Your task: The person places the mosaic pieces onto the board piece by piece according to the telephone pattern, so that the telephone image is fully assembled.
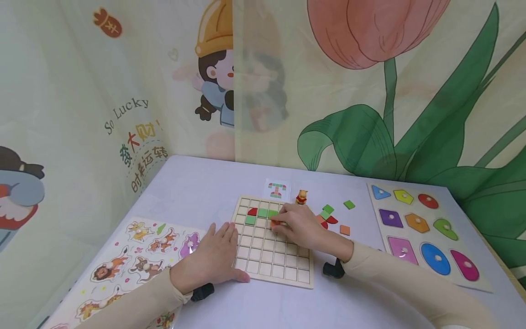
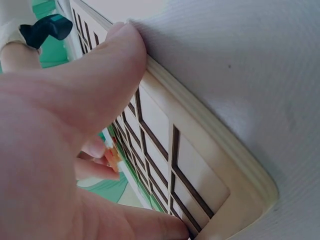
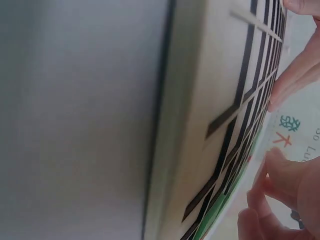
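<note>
1. the right hand [image 1: 302,226] pinches an orange tile [image 2: 114,159] between thumb and fingers, over the far part of the grid board [image 1: 265,256].
2. the left hand [image 1: 215,253] clasps nothing; its fingers lie extended and apart at the board's left edge, and its thumb touches the near-left corner.
3. the grid board lies flat on the white table [image 1: 222,183], in the middle of the scene.
4. towards its far-left corner sit a red quarter-round tile [image 1: 252,211], two green tiles [image 1: 262,213] to its right and one green tile [image 1: 250,220] nearer; the right hand hides some cells.
5. beyond the far edge are a pattern card [image 1: 277,189] and, to its right, a small bear figurine [image 1: 302,197].
6. loose green, red and orange tiles [image 1: 345,230] are scattered right of the board.
7. an animal puzzle [image 1: 108,246] lies at left, a shape puzzle [image 1: 388,204] at right.
</note>
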Motion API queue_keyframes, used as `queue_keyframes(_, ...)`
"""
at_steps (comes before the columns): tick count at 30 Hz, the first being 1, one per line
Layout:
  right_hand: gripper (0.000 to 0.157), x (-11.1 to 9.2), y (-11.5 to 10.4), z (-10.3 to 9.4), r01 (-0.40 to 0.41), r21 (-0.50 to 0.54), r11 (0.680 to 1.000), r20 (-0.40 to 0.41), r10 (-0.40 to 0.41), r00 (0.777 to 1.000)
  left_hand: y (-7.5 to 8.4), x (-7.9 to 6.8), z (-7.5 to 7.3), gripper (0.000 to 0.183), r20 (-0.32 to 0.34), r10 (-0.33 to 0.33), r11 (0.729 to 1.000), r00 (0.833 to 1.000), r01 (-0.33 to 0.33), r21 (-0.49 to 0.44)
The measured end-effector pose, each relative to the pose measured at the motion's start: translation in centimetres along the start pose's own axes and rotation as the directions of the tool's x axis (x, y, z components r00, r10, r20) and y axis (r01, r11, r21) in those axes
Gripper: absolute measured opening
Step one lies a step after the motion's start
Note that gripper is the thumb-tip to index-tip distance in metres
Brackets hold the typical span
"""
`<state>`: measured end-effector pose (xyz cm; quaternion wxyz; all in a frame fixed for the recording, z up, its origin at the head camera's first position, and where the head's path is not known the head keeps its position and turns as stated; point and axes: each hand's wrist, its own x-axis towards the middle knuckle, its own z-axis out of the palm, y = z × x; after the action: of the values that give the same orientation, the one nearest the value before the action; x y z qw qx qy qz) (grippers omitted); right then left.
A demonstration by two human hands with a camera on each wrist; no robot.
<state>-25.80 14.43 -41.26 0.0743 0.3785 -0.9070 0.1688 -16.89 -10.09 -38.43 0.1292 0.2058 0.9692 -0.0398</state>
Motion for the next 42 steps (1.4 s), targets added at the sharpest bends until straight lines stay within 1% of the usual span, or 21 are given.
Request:
queue_keyframes(5,0.03,1.0,-0.3,0.4,-0.009,-0.047,0.999,0.043,0.012,0.999,0.0,0.1,0.1,0.117,0.001,0.001,1.0,1.0,-0.001,0.008)
queue_keyframes(9,0.031,1.3,-0.5,0.5,-0.03,-0.089,0.996,0.076,0.037,0.996,-0.1,0.2,0.2,0.117,-0.002,0.004,1.0,1.0,-0.004,0.015)
queue_keyframes(12,0.032,1.5,-0.7,0.5,-0.037,-0.097,0.995,0.086,0.046,0.995,-0.1,0.2,0.3,0.116,-0.001,0.006,1.0,1.0,-0.006,0.021)
queue_keyframes(17,0.03,1.7,-0.7,0.5,-0.029,-0.109,0.994,0.076,0.037,0.996,-0.1,0.2,0.2,0.115,-0.005,0.009,0.999,1.0,-0.008,0.034)
queue_keyframes(21,0.031,1.8,-0.6,0.4,-0.022,-0.117,0.993,0.074,0.031,0.997,-0.1,0.1,0.1,0.115,-0.008,0.006,1.0,1.0,-0.006,0.025)
queue_keyframes(26,0.033,1.8,-0.6,0.4,-0.035,-0.116,0.993,0.083,0.045,0.996,0.0,0.1,0.1,0.115,-0.002,0.005,1.0,1.0,-0.005,0.026)
queue_keyframes(32,0.031,1.8,-0.5,0.3,-0.031,-0.115,0.993,0.063,0.038,0.997,0.0,0.1,0.1,0.115,0.003,0.002,0.999,1.0,-0.002,0.036)
queue_keyframes(38,0.029,1.3,-0.5,-0.5,-0.02,-0.08,0.997,0.046,0.024,0.999,0.0,0.1,0.2,0.115,0.0,-0.002,1.0,1.0,0.002,0.025)
queue_keyframes(42,0.032,0.6,0.0,-1.3,-0.052,-0.075,0.996,0.023,0.054,0.998,-0.1,0.1,0.2,0.115,-0.008,-0.001,1.0,1.0,0.001,0.017)
